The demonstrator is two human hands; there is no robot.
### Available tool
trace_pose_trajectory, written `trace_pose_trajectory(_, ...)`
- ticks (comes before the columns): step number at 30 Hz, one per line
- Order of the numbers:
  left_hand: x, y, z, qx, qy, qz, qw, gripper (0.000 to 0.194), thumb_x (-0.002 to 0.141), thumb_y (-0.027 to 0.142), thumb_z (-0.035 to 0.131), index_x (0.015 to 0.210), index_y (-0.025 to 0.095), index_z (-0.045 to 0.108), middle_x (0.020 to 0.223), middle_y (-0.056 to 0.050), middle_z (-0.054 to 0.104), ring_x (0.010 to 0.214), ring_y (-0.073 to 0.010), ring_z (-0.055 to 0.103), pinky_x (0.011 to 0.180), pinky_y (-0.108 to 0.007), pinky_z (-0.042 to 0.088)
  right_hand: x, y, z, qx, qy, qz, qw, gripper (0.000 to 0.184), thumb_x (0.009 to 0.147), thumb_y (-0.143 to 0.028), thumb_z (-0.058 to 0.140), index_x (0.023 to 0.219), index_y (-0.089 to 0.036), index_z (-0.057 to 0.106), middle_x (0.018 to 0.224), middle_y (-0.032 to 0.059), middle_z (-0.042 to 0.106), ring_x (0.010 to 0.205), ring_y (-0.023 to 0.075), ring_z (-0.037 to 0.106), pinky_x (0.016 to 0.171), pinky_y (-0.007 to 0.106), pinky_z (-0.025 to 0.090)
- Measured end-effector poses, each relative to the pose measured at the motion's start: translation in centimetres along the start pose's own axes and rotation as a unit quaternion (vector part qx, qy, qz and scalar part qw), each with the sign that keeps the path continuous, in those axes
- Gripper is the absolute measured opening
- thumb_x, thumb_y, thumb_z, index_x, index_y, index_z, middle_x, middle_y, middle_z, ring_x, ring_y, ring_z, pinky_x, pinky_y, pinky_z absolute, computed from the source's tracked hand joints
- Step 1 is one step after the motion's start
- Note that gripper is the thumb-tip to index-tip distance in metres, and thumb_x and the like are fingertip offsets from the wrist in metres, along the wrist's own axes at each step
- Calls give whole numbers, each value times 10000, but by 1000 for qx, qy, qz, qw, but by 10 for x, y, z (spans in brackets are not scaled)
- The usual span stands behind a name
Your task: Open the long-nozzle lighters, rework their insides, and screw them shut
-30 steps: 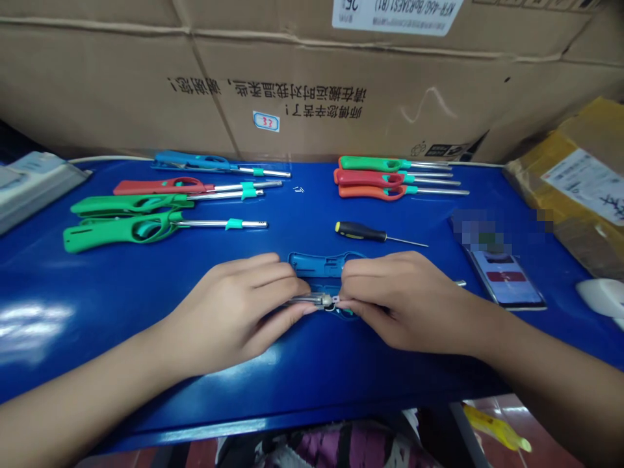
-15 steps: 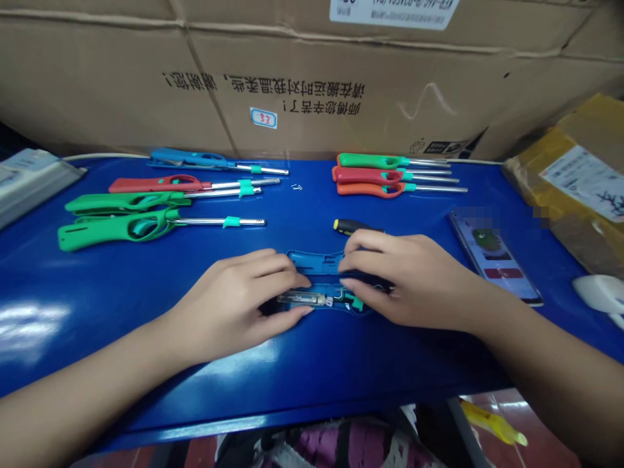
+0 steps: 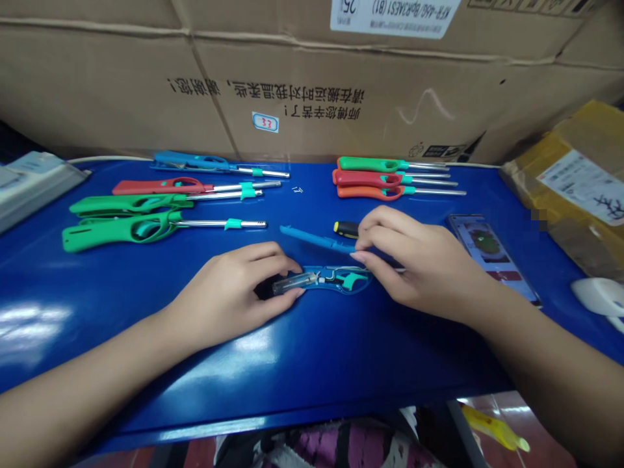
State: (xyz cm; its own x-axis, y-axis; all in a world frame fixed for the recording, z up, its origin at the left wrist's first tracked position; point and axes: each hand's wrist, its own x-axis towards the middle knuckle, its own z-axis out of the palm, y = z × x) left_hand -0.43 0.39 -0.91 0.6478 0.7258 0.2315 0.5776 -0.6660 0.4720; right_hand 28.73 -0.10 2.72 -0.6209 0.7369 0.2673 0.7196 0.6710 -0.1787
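Facing a large cardboard box (image 3: 131, 91) across a blue table (image 3: 390, 364), a person works with two bare hands, long-necked lighters (image 3: 368, 177) lying beyond them. The opened lighter's filled shell half (image 3: 316, 270) lies on the table between the hands, its interior facing up. Good handling here, by the look of it, means keeping that half flat and steady so its parts stay seated, and moving its mate with a light grip, clear of the thin wires.

The left hand (image 3: 234, 286) is curled partway, thumb and finger set on opposite long edges of the filled half, around its handle end. The right hand (image 3: 414, 263) pinches the end of the loose blue shell half (image 3: 316, 239) between thumb and fingers; that piece shows nearly edge-on, slanting just beyond the filled half. Behind it, the screwdriver (image 3: 346, 228) is partly hidden by the right hand. A clear tank (image 3: 295, 283) sits at the left fingertips, a green trigger (image 3: 351, 280) farther right, and small pale pieces (image 3: 297, 190) lie well beyond.
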Motion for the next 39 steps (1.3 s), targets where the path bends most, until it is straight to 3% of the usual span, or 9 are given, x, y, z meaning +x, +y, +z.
trace_pose_trajectory(3, 1, -4, 0, -7, 15, -15, 1000, 200, 995, 374, 665, 1064, 204, 746, 991, -34, 716, 818, -159, 681, 635, -246, 512, -3, -2, -7, 32, -10, -91, 995, 197, 1074, -270, 488, 964, -212, 640, 1058, 49, 698, 864, 165, 642, 693, 315, 441)
trace_pose_trajectory(8, 2, -6, 2, -23, 23, -32, 999, 202, 1002, 375, 679, 1071, 197, 745, 998, -38, 695, 816, -142, 662, 605, -219, 483, -3, -7, -5, 45, -121, -178, 975, 279, 1065, -275, 496, 830, -205, 629, 818, -4, 646, 701, 150, 545, 657, 348, 379)
trace_pose_trajectory(11, 3, -5, 4, -37, 44, -26, 998, 207, 1014, 368, 667, 1083, 196, 758, 1008, -43, 695, 777, -125, 651, 607, -216, 497, -2, -8, 1, 62, -161, -161, 972, 260, 1032, -329, 569, 812, -209, 639, 821, -11, 650, 721, 147, 556, 671, 336, 379)
trace_pose_trajectory(15, 3, -1, 2, -60, 81, -3, 995, 167, 1006, 320, 683, 1089, 200, 765, 1000, -36, 711, 726, -107, 638, 622, -217, 524, 0, -4, 4, 45, -111, -58, 991, 175, 1040, -290, 543, 995, -212, 693, 1024, 36, 702, 861, 168, 632, 679, 311, 396)
trace_pose_trajectory(18, 2, 2, 2, -70, 47, 33, 996, 161, 1013, 292, 673, 1117, 211, 765, 992, -31, 717, 817, -126, 688, 708, -226, 560, 1, 1, 5, -11, -96, -2, 995, 206, 1041, -243, 526, 1154, -205, 694, 1231, 89, 673, 938, 200, 653, 683, 312, 417)
trace_pose_trajectory(24, -1, 3, 3, -49, -9, 38, 998, 207, 1014, 335, 668, 1168, 231, 760, 1050, -30, 703, 875, -141, 704, 763, -264, 574, 3, 7, 9, -26, -144, 28, 989, 215, 1067, -269, 514, 1192, -204, 676, 1229, 82, 644, 894, 208, 663, 654, 316, 430)
trace_pose_trajectory(28, 1, 3, 1, -32, 20, 41, 998, 221, 1038, 302, 616, 1181, 207, 754, 1072, -49, 688, 929, -156, 696, 786, -269, 569, 4, 7, 9, -27, -153, 40, 987, 180, 1067, -241, 508, 1155, -188, 656, 1203, 79, 665, 930, 224, 681, 648, 323, 426)
trace_pose_trajectory(33, 4, -1, 1, 12, 67, 23, 997, 280, 1049, 275, 585, 1283, 185, 710, 1237, -93, 652, 1189, -226, 633, 1042, -365, 525, 2, 9, 6, -13, -142, 48, 989, 149, 1065, -250, 517, 1111, -199, 649, 1153, 50, 720, 960, 245, 707, 670, 337, 435)
trace_pose_trajectory(39, 6, -10, 6, 5, 53, -12, 999, 386, 1075, 376, 575, 1415, 207, 641, 1337, -84, 693, 1257, -256, 605, 1110, -432, 486, 2, 8, 7, -12, -129, 24, 991, 172, 1061, -216, 503, 1132, -196, 658, 1145, 54, 734, 976, 255, 721, 693, 344, 451)
